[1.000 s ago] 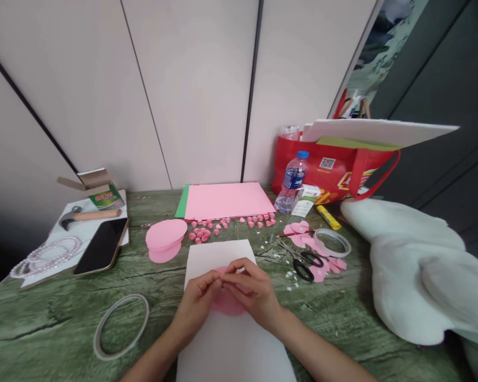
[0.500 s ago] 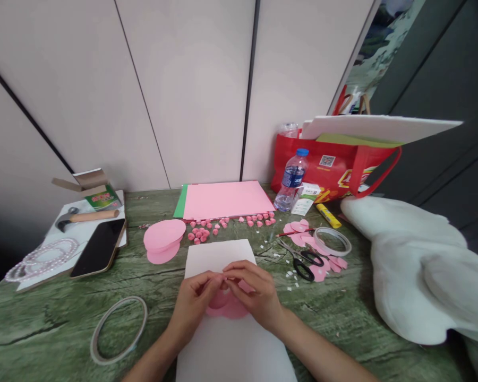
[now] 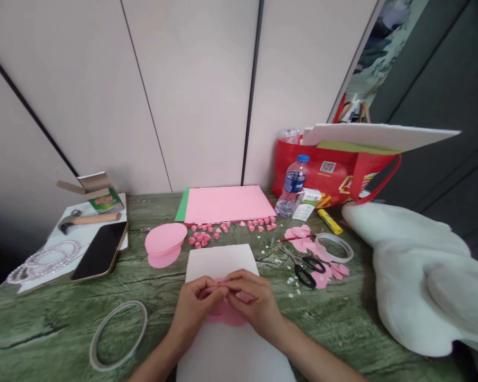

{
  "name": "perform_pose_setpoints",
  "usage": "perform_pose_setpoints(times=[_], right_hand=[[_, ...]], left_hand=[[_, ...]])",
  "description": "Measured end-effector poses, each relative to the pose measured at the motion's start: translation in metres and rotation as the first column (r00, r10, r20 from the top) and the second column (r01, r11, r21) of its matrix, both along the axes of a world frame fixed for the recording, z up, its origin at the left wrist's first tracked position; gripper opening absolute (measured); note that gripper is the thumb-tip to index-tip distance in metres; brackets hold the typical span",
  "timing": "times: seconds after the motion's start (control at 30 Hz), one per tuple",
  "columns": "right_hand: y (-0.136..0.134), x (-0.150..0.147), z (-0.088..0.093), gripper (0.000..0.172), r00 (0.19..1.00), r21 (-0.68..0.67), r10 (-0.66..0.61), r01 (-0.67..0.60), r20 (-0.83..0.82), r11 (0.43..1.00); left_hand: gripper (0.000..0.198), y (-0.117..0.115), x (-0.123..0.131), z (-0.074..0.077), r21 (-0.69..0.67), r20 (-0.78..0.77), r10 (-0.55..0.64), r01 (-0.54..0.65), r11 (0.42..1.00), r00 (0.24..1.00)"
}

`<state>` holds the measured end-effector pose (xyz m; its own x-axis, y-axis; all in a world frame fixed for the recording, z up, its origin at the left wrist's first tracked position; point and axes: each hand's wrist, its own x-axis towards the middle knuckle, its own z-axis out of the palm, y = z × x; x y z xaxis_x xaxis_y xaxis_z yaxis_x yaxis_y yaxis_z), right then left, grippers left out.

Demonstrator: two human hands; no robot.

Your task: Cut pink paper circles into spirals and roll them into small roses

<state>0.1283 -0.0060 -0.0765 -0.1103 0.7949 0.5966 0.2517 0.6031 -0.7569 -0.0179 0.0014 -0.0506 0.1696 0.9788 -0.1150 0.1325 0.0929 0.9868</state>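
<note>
My left hand (image 3: 201, 306) and my right hand (image 3: 255, 302) meet at the fingertips over a white board (image 3: 219, 258). Both pinch a pink paper piece (image 3: 228, 315) with curved edges, which lies between them above the board. My fingers cover its upper part, so the exact spot they grip is hidden. Beyond the board sit several small pink rolled paper roses (image 3: 201, 238). To the left of them is a stack of pink paper circles (image 3: 165, 241). Black-handled scissors (image 3: 305, 269) rest on the table to the right, among pink paper cut-outs (image 3: 322, 278) and white scraps.
A tape roll (image 3: 95, 342) lies front left, another tape roll (image 3: 348, 252) right. Behind them are a phone (image 3: 101, 252), a hammer (image 3: 95, 218), pink sheets (image 3: 229, 204), a water bottle (image 3: 292, 185), a glue stick (image 3: 330, 221) and a red bag (image 3: 295, 154). A white bulky form (image 3: 406, 276) fills the right side.
My fingertips have drawn closer together over the pink paper, with the right fingers more bent. The whole view has shifted slightly downward in the picture.
</note>
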Motion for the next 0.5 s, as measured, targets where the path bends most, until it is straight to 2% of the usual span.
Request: perform_pose_setpoints(times=[0.1,0.23,0.4,0.5], right_hand=[[-0.002,-0.002,0.004,0.02,0.999,-0.025,0.027,-0.028,-0.019,0.999],[-0.001,-0.001,0.007,0.011,0.991,-0.18,0.077,-0.096,-0.109,0.979],[0.002,0.001,0.007,0.01,0.954,-0.317,0.141,-0.225,-0.265,0.921],[0.007,0.001,0.018,0.012,0.929,-0.338,0.104,-0.231,-0.355,0.912]], left_hand=[[0.022,0.001,-0.002,-0.001,-0.057,0.035,0.002,0.0,0.998,0.999],[0.022,0.002,-0.003,0.0,-0.061,0.06,-0.034,0.038,0.997,0.998],[0.024,0.002,-0.004,0.003,0.046,-0.004,-0.055,0.055,0.997,0.998],[0.027,0.002,-0.005,0.004,0.147,-0.091,-0.06,0.073,0.986,0.994]])
